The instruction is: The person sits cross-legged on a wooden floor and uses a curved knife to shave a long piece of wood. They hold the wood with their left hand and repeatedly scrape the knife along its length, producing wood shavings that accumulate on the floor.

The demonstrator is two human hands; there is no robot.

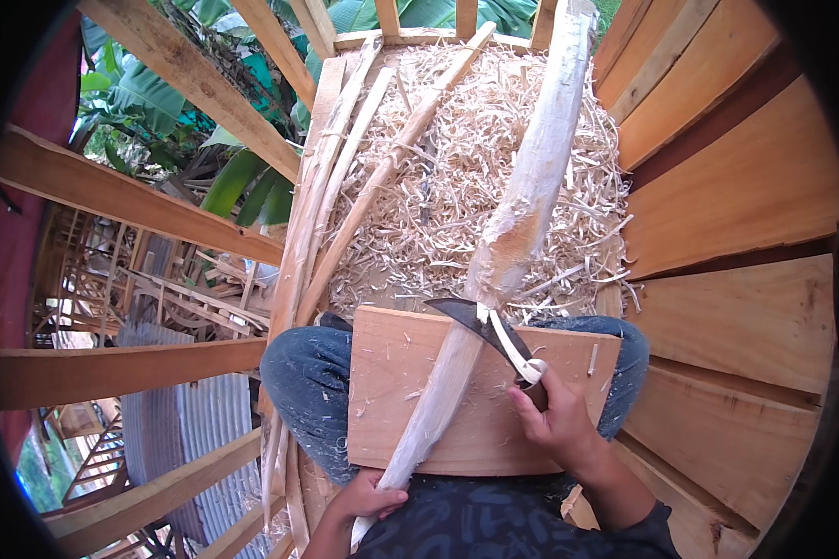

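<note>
Single head view, steep and wide

I'm looking through a fisheye worn on the person's head, aimed down and forward over the lap. The dark shirt [494, 517] crosses my lower edge, closest to the lens; the left hand [368, 500] and right hand [557, 419] sit near, around the board [387, 373]. Beyond, my view stretches over wood shavings [480, 121] to the far rail [419, 38]. Wall planks [732, 321] bend along my right side, and the corners go black.
</note>
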